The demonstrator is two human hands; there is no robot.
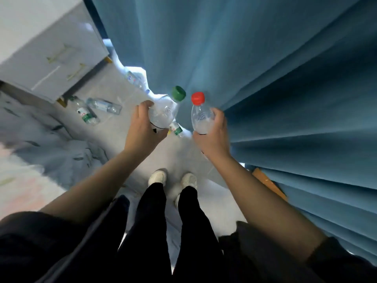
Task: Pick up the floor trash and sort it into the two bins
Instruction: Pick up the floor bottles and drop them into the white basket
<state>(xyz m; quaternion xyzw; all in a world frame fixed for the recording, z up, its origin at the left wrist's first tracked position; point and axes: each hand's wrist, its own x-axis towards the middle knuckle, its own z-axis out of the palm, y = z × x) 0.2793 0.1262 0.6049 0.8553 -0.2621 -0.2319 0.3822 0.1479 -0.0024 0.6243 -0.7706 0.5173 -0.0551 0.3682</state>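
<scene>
We see the left hand [142,127] gripping a green-capped bottle [165,111], the right hand [214,135] a red-capped bottle [201,115], beside the blue curtain [265,78]; more bottles [95,109] lie left of the curtain.

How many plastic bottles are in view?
6: green-cap bottle in left hand, red-cap bottle in right hand, two by the cabinet, one below left hand, one far along the curtain; more possibly hidden.

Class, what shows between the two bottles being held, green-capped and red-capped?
Head view: a green-labelled bottle on the floor and blue curtain, between the green-capped bottle and red-capped bottle.
</scene>
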